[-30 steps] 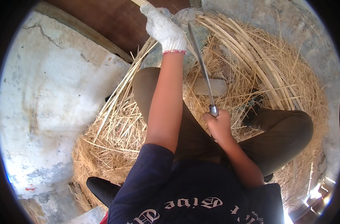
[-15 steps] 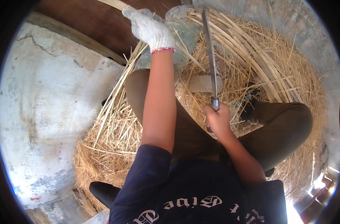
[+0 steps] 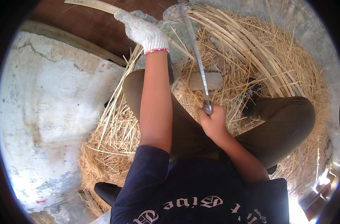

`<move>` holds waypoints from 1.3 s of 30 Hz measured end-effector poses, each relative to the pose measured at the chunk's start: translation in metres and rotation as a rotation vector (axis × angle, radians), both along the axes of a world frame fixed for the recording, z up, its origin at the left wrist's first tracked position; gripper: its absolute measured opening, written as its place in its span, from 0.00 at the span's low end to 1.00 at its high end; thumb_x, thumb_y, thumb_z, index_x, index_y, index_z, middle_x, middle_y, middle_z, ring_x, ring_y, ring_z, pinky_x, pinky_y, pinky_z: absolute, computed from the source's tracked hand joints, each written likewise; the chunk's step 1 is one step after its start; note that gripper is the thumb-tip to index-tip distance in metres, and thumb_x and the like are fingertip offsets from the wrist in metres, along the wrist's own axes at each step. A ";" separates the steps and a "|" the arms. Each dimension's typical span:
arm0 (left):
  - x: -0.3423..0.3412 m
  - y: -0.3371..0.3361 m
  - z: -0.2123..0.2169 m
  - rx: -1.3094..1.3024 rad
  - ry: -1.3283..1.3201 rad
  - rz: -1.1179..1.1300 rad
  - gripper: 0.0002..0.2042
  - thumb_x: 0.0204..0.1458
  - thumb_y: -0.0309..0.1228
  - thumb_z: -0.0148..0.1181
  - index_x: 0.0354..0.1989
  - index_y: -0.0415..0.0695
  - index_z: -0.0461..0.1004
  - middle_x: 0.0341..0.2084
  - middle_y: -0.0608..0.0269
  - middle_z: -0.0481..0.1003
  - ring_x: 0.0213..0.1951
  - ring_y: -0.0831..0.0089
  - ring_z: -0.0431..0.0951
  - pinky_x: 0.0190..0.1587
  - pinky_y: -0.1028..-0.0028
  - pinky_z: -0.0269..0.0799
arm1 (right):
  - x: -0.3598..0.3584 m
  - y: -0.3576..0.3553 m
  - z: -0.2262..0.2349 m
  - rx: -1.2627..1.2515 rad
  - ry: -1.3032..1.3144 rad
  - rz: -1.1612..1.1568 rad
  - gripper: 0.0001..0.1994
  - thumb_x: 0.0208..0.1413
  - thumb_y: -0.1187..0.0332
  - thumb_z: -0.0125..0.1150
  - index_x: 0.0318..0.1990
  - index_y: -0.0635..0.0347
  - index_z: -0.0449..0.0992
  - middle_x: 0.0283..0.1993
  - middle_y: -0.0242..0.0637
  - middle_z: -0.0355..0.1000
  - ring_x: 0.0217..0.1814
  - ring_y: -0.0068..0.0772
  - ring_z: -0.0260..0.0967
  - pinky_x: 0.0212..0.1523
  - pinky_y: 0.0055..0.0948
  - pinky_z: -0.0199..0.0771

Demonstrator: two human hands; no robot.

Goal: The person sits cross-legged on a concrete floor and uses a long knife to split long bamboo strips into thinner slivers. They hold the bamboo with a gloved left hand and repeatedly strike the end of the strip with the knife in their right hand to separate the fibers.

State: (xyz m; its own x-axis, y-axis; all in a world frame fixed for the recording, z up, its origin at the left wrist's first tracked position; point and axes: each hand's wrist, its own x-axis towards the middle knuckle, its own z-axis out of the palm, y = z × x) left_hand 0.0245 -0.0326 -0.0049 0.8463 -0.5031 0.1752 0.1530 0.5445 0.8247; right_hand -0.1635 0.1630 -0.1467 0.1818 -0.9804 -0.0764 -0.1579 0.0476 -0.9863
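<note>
Beside a weathered wall point(image 3: 58, 104) and loose straw point(image 3: 110, 160), my gloved left hand point(image 3: 143, 33) grips a pale strip point(image 3: 91, 4), its visible length running far left; my right hand point(image 3: 213, 118), nearer my body, clenches a long knife point(image 3: 201, 66) pointing far, right of the glove.

You're in a rough workshop here: cracked wall point(image 3: 58, 104) left, pale strips point(image 3: 248, 46) far right, shavings point(image 3: 102, 164) heaped round you, long blade point(image 3: 202, 72) ahead.
</note>
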 end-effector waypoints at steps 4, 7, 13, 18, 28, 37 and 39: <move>0.007 0.000 -0.001 -0.070 0.052 -0.098 0.34 0.63 0.68 0.43 0.22 0.47 0.65 0.14 0.68 0.61 0.15 0.72 0.59 0.19 0.72 0.56 | -0.004 -0.010 -0.007 0.616 -0.106 0.102 0.13 0.53 0.72 0.62 0.20 0.60 0.66 0.14 0.32 0.63 0.10 0.26 0.59 0.12 0.31 0.60; 0.001 -0.002 -0.003 -0.100 0.010 -0.087 0.34 0.63 0.68 0.44 0.20 0.48 0.64 0.13 0.69 0.60 0.13 0.73 0.56 0.17 0.71 0.54 | -0.005 -0.011 -0.002 0.459 -0.088 0.013 0.12 0.54 0.72 0.61 0.21 0.61 0.68 0.14 0.33 0.63 0.10 0.25 0.60 0.13 0.31 0.60; 0.003 -0.007 -0.005 -0.145 0.052 -0.223 0.33 0.62 0.68 0.45 0.22 0.50 0.64 0.13 0.70 0.59 0.13 0.73 0.57 0.16 0.72 0.53 | -0.008 -0.009 0.000 0.306 -0.115 0.151 0.12 0.55 0.73 0.61 0.21 0.61 0.68 0.13 0.32 0.64 0.10 0.25 0.61 0.13 0.30 0.59; 0.000 -0.003 0.003 -0.078 0.082 -0.125 0.33 0.61 0.69 0.45 0.19 0.51 0.62 0.13 0.69 0.59 0.13 0.72 0.56 0.16 0.72 0.52 | -0.007 -0.008 0.013 0.306 -0.037 0.116 0.11 0.54 0.71 0.61 0.23 0.63 0.69 0.15 0.33 0.64 0.16 0.25 0.61 0.22 0.33 0.61; -0.004 0.002 -0.004 -0.094 -0.017 -0.126 0.33 0.61 0.70 0.44 0.19 0.52 0.58 0.14 0.71 0.56 0.14 0.74 0.54 0.16 0.71 0.51 | -0.001 -0.007 -0.009 0.561 -0.182 0.084 0.13 0.57 0.73 0.62 0.23 0.59 0.66 0.15 0.31 0.63 0.12 0.24 0.59 0.15 0.31 0.60; -0.003 -0.007 -0.009 -0.088 -0.071 -0.231 0.35 0.59 0.74 0.40 0.20 0.53 0.60 0.14 0.71 0.56 0.15 0.72 0.56 0.18 0.70 0.56 | -0.003 -0.006 -0.019 0.446 -0.269 0.111 0.11 0.58 0.75 0.61 0.24 0.58 0.66 0.14 0.30 0.62 0.10 0.22 0.58 0.12 0.27 0.59; 0.003 -0.004 -0.009 -0.089 -0.051 -0.195 0.35 0.58 0.75 0.40 0.21 0.52 0.60 0.14 0.71 0.56 0.15 0.71 0.56 0.18 0.70 0.55 | -0.003 -0.009 -0.008 0.693 -0.255 0.142 0.11 0.58 0.76 0.60 0.25 0.58 0.66 0.14 0.30 0.62 0.10 0.21 0.57 0.12 0.27 0.59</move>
